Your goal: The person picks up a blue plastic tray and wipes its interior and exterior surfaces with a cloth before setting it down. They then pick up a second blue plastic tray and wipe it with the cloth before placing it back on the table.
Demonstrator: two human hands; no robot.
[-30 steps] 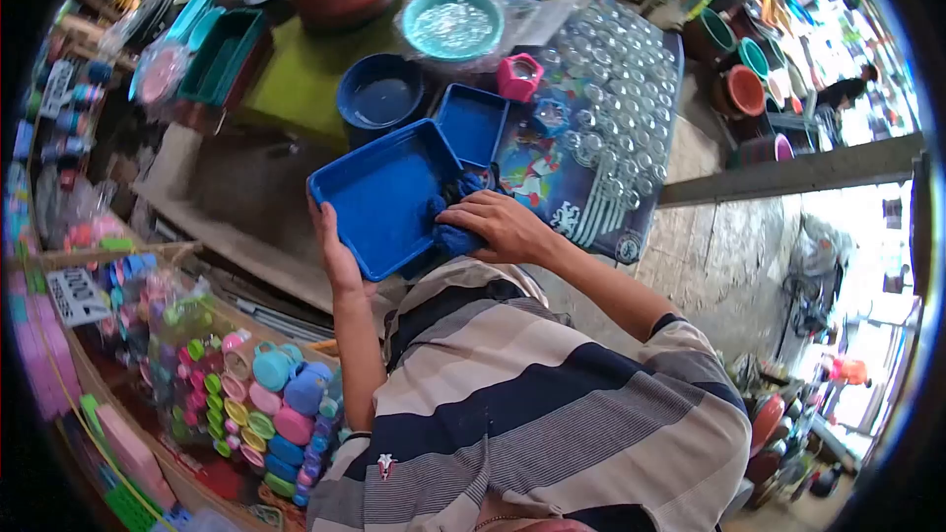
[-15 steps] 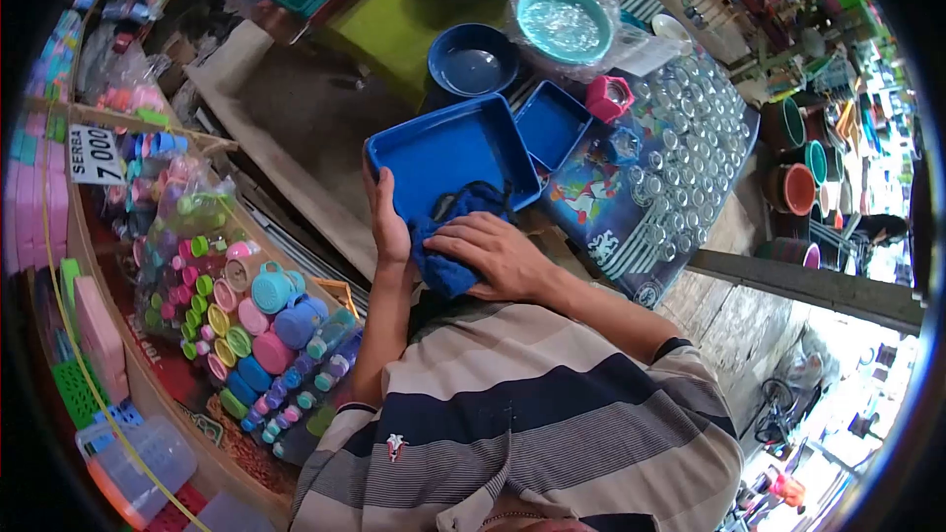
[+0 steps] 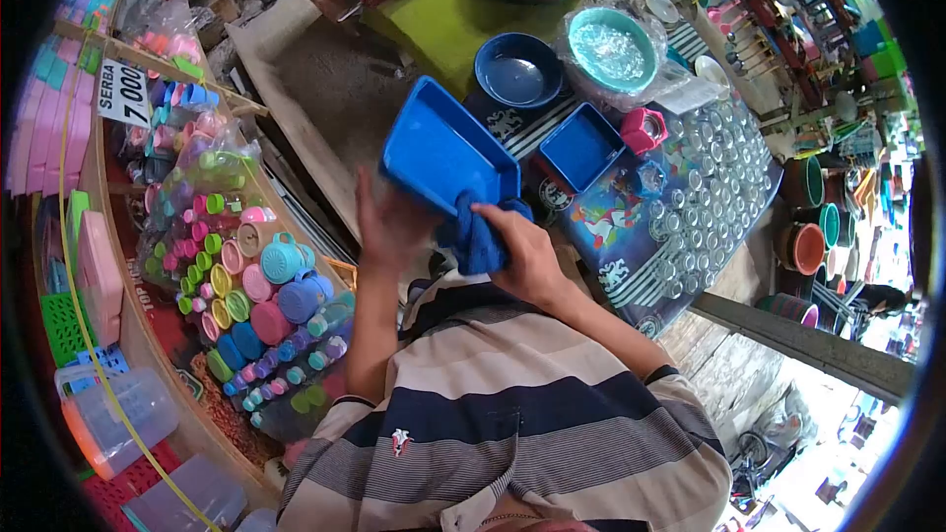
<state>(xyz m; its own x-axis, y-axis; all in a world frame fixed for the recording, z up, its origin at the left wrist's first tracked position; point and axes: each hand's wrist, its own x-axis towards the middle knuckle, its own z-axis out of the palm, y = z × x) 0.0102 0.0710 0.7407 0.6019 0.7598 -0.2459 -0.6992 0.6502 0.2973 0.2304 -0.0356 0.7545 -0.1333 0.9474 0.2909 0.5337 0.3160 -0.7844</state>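
My left hand (image 3: 389, 227) grips the near edge of a large blue rectangular tray (image 3: 443, 150), which is tilted up with its inside facing me. My right hand (image 3: 527, 254) clutches a dark blue cloth (image 3: 476, 236) pressed against the tray's near right corner. A smaller blue square tray (image 3: 581, 146) lies flat on the patterned mat (image 3: 631, 227) just right of the big tray.
A dark blue bowl (image 3: 517, 69) and a teal bowl wrapped in plastic (image 3: 611, 47) sit beyond the trays. Several clear glasses (image 3: 709, 177) cover the mat at right. Bagged coloured lids and small cups (image 3: 246, 286) fill the shelf on the left, beside a price sign (image 3: 123, 94).
The large tray has tipped up from lying nearly flat to a steep tilt. My right hand with the cloth slid from the tray's inside to its near corner. My head view shifted left.
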